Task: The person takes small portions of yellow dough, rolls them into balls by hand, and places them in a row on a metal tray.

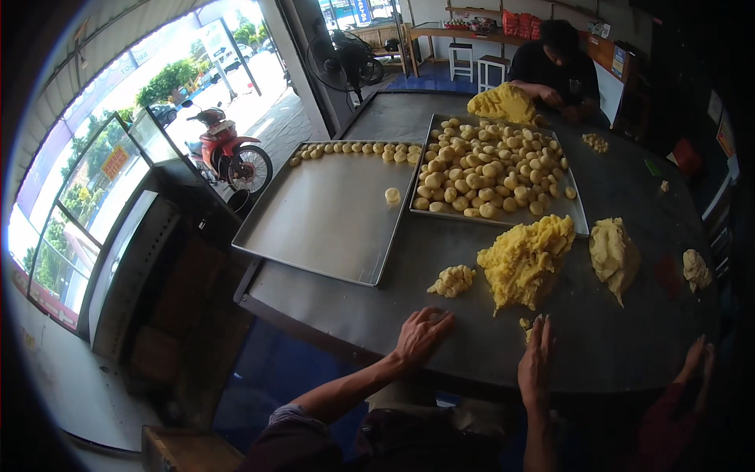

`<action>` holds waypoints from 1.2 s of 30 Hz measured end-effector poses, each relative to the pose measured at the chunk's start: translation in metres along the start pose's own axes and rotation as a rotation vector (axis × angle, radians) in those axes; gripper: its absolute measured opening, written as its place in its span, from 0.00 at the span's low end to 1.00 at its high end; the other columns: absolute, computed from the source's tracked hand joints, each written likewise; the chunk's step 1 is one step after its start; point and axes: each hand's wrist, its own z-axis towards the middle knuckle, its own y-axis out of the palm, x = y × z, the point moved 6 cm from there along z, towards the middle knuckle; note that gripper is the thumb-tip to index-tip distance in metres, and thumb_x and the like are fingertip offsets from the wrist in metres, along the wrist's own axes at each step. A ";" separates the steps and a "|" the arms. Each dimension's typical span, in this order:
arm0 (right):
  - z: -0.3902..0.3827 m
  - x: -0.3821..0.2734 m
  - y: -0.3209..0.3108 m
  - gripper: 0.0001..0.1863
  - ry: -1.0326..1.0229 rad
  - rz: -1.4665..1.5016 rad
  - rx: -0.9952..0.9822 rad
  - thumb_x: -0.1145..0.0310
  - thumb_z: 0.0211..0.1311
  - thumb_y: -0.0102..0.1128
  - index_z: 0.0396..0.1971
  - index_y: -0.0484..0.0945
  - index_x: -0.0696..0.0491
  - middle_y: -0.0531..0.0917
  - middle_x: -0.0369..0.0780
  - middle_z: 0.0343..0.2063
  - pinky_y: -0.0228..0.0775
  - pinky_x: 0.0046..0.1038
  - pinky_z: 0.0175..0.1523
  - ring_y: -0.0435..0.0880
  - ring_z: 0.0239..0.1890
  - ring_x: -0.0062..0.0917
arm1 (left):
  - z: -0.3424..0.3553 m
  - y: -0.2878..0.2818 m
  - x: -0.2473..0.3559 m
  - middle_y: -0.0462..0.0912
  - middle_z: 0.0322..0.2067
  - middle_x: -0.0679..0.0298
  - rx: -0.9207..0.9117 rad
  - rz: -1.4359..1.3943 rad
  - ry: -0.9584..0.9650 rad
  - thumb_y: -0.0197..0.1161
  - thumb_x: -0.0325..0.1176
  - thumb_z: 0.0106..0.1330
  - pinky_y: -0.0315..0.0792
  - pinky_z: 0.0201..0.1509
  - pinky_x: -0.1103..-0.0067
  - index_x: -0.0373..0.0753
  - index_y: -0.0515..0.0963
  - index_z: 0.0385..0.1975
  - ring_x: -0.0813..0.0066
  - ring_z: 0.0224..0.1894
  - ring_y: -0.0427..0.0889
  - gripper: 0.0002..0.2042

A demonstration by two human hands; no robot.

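Looking down at a dark metal worktable (314,303) with dough pretty much all over it. Got the left hand (423,338) palm down near the close edge, with fingers partly curled. Can't tell about anything tucked under that palm, though. Also got the right hand (537,358) opened out, with fingers straight and held together, not gripped around anything visible. Right beside those fingertips, on their left, can spot a small yellow dough piece (525,324), maybe touching, too tight to call.

Just beyond, can't miss a big crumbly yellow dough mound (525,263). To its left, past the left hand, see a cluster of small dough lumps (452,281); to its right, a smoother, paler dough lump (613,256).

Further back, find a metal tray (578,214) heaped with dough balls (491,169), sitting next to a mostly bare baking tray (330,212) with balls lined up along the far edge. Across the table, notice a co-worker (562,79) by another yellow dough heap (503,104). Over on the right, catch another person's hands (694,362). Outside, spot a red motorbike (228,149).
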 end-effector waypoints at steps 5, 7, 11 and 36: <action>0.014 0.012 -0.004 0.20 0.112 0.376 -0.016 0.81 0.69 0.54 0.60 0.73 0.64 0.79 0.52 0.55 0.76 0.40 0.59 0.80 0.55 0.46 | 0.029 -0.007 0.018 0.77 0.61 0.56 0.063 0.074 0.004 0.67 0.42 0.64 0.67 0.67 0.58 0.39 0.77 0.51 0.59 0.68 0.70 0.19; 0.018 0.017 0.004 0.18 0.082 0.387 -0.011 0.82 0.68 0.56 0.56 0.76 0.64 0.81 0.51 0.52 0.77 0.39 0.57 0.81 0.54 0.45 | 0.058 -0.001 0.012 0.67 0.68 0.50 0.184 0.221 -0.011 0.63 0.42 0.67 0.57 0.72 0.51 0.38 0.76 0.54 0.56 0.74 0.60 0.20; 0.024 0.018 -0.001 0.15 -0.019 0.252 -0.034 0.83 0.64 0.58 0.50 0.81 0.63 0.82 0.48 0.44 0.78 0.38 0.50 0.83 0.48 0.43 | 0.068 0.037 0.017 0.46 0.76 0.45 0.164 0.393 0.111 0.60 0.41 0.65 0.37 0.77 0.41 0.35 0.75 0.53 0.52 0.80 0.41 0.21; -0.002 0.054 0.000 0.25 0.061 0.115 0.053 0.86 0.58 0.58 0.58 0.74 0.64 0.75 0.49 0.58 0.75 0.38 0.58 0.76 0.57 0.44 | 0.003 0.013 0.039 0.74 0.50 0.59 0.001 0.409 -0.028 0.61 0.29 0.63 0.57 0.58 0.59 0.36 0.76 0.47 0.61 0.53 0.70 0.13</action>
